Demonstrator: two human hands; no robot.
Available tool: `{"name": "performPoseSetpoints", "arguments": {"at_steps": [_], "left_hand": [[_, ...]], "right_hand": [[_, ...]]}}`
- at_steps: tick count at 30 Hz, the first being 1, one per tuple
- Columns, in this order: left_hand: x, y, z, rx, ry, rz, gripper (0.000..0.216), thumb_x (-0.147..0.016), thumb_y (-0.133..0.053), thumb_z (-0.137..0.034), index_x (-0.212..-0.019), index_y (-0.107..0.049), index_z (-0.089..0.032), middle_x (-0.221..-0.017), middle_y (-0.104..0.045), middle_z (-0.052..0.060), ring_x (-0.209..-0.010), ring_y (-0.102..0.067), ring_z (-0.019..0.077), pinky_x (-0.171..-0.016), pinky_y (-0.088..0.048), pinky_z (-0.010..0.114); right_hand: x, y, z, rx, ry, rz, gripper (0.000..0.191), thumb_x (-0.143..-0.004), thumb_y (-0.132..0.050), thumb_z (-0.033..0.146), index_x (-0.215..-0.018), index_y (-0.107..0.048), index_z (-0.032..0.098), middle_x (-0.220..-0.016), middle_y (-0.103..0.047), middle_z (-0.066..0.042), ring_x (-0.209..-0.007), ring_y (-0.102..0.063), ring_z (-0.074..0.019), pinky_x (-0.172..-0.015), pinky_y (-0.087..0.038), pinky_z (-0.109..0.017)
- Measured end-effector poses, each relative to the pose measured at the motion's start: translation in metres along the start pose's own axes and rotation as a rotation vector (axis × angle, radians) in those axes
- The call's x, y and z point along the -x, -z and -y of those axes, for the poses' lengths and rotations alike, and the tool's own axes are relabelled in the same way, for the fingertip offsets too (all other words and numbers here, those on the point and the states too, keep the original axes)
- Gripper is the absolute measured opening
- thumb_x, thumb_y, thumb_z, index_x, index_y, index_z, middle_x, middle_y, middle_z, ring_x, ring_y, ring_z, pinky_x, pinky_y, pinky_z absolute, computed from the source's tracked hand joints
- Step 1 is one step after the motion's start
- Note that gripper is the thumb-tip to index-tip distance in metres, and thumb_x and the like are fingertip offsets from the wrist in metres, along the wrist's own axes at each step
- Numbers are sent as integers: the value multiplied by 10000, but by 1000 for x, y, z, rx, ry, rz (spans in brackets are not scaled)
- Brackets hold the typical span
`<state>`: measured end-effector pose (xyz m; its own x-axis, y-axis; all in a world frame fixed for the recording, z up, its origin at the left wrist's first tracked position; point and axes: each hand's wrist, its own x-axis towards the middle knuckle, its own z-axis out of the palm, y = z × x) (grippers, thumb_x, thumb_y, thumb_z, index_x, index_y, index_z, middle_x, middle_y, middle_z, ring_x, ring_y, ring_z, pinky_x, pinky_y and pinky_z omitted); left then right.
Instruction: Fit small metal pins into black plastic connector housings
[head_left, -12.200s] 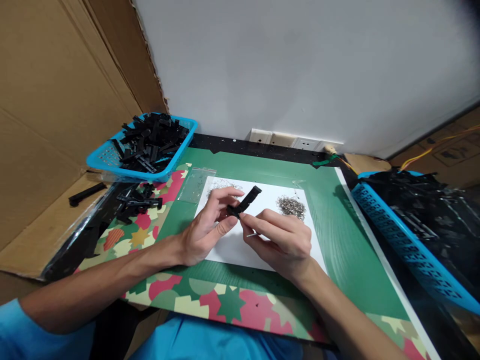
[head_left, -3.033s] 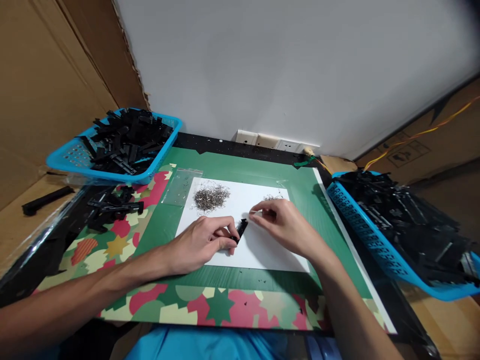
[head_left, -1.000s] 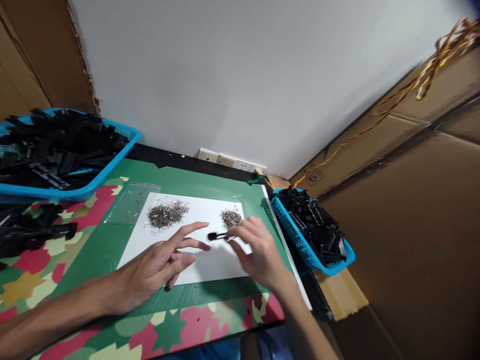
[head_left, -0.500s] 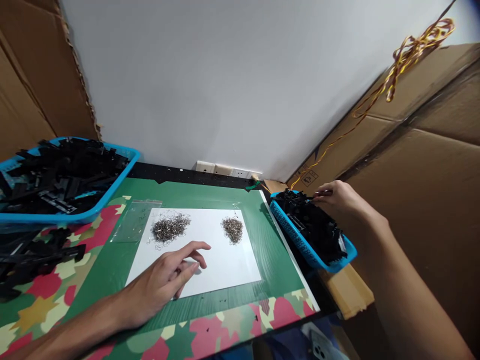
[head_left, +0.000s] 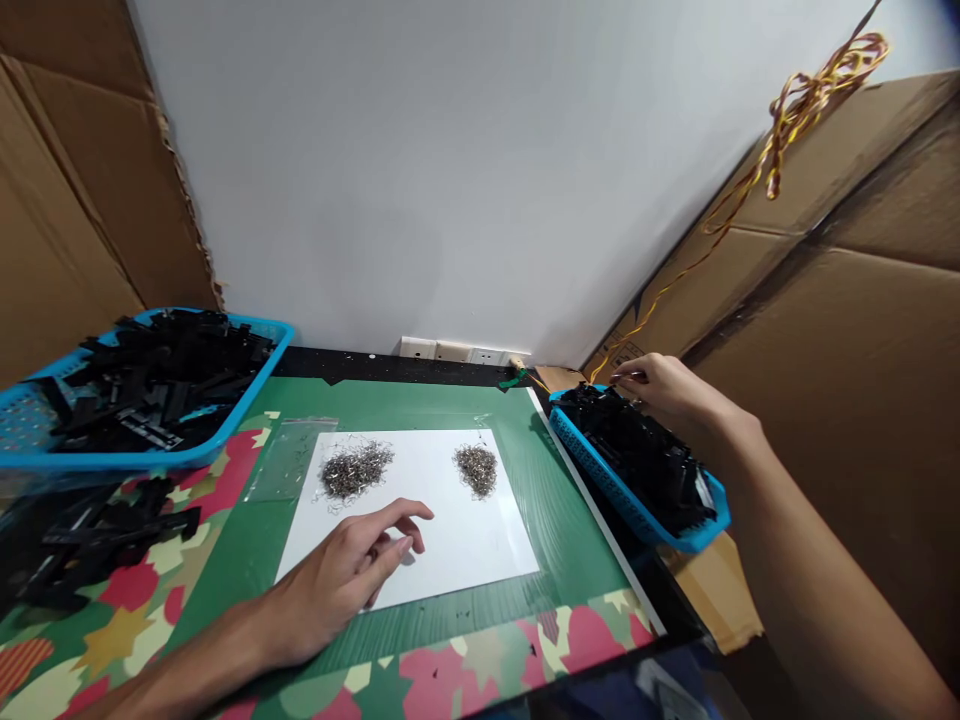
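Note:
My left hand [head_left: 352, 570] rests over the lower left of a white paper sheet [head_left: 480, 555], its fingers loosely bent and apart, with nothing visible in them. On that sheet lie two piles of tiny metal springs or wire pieces: a larger pile [head_left: 352, 470] on the left and a smaller pile [head_left: 476, 470] on the right. My right hand [head_left: 664, 385] is over the far end of a small blue basket [head_left: 600, 482] filled with black plastic parts [head_left: 645, 460]. Its fingers are pinched, with a small dark thing at the tips that I cannot make out.
A larger blue basket [head_left: 259, 385] of black parts stands at the left, with loose black parts [head_left: 105, 540] in front. A clear plastic bag [head_left: 281, 460] lies beside the paper. Wall sockets [head_left: 454, 351], coiled yellow wire [head_left: 817, 90] and cardboard [head_left: 847, 370] border the table.
My right hand has shifted slightly toward the basket's far end, still pinched. My left hand keeps its pose on the paper. The whole view has tilted a little.

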<state>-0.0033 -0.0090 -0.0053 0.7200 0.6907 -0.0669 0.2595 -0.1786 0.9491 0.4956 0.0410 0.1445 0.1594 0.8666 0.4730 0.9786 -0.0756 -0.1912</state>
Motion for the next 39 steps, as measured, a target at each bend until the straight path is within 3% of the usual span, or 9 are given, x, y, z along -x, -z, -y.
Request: {"name": "performPoseSetpoints", "arguments": {"at_steps": [3, 9, 13, 17, 20, 24, 28, 33, 39], "left_hand": [[1, 4, -3, -20, -17, 13, 394, -1100, -447, -500, -1408, -572, -289, -1146, -711, 64, -655, -556, 126, -652, -490, 267], [0, 40, -15, -344, -213, -212, 302, -1098, -462, -366, -1198, -721, -247, -1147, -743, 71, -1003, -681, 210, -909, -524, 328], [1, 102, -19, -569, -131, -688, 311, -1081, -485, -407, -1199, -715, -234, -1099, -750, 53, -858, -663, 195, -770, -504, 308], [10, 183, -5, -935, 106, -967, 346, -1064, -469, -397, -1270, -699, -242, -1145, -736, 60, -845, -672, 207, -766, -486, 311], [16, 232, 10, -1131, 313, -898, 362, -1033, -480, -355, -1295, -689, -219, -1365, -685, 108, -1064, -690, 273, -861, -495, 345], [10, 267, 25, -1150, 421, -754, 273, -963, -588, -360, -1149, -743, -234, -1154, -781, 93, -1107, -695, 301, -870, -491, 337], [-9, 274, 35, -1154, 487, -660, 287, -909, -673, -455, -1085, -737, -237, -1065, -792, 96, -1038, -713, 299, -819, -485, 325], [-26, 269, 45, -1186, 495, -671, 477, -897, -681, -527, -1258, -651, -216, -1243, -722, 138, -1075, -691, 312, -824, -490, 333], [-30, 266, 46, -1164, 458, -627, 395, -882, -689, -502, -1134, -764, -208, -1239, -683, 143, -1033, -694, 335, -837, -484, 356]], "right_hand": [[-6, -5, 13, 32, 152, 160, 216, -957, -670, 200, -1072, -845, 146, -867, -801, -104, -711, -685, -199, -680, -463, -317], [53, -87, 128, 15, 383, -7, 263, -1091, -509, 280, -1088, -759, 200, -1009, -722, -130, -989, -643, -291, -817, -491, -390], [103, -134, 200, 13, 605, 56, 259, -1111, -464, 267, -1076, -712, 201, -929, -654, -107, -889, -593, -278, -752, -479, -398], [112, -137, 205, -45, 624, 40, 257, -1119, -452, 289, -1068, -693, 216, -929, -629, -96, -869, -572, -273, -739, -459, -399], [108, -131, 185, -140, 543, 5, 247, -1120, -453, 300, -1120, -687, 222, -934, -633, -96, -901, -577, -284, -772, -467, -414], [109, -130, 163, -243, 463, 27, 266, -1123, -440, 322, -1072, -688, 240, -947, -648, -97, -906, -583, -287, -764, -485, -420], [111, -129, 155, -295, 452, 41, 281, -1122, -431, 332, -1078, -696, 247, -951, -653, -97, -903, -581, -284, -762, -504, -430], [111, -127, 155, -330, 454, 32, 290, -1124, -422, 314, -1083, -702, 249, -970, -650, -101, -926, -584, -282, -795, -513, -440], [110, -132, 154, -355, 397, 61, 269, -1120, -437, 295, -1174, -691, 225, -1007, -642, -103, -961, -581, -281, -829, -511, -429]]}}
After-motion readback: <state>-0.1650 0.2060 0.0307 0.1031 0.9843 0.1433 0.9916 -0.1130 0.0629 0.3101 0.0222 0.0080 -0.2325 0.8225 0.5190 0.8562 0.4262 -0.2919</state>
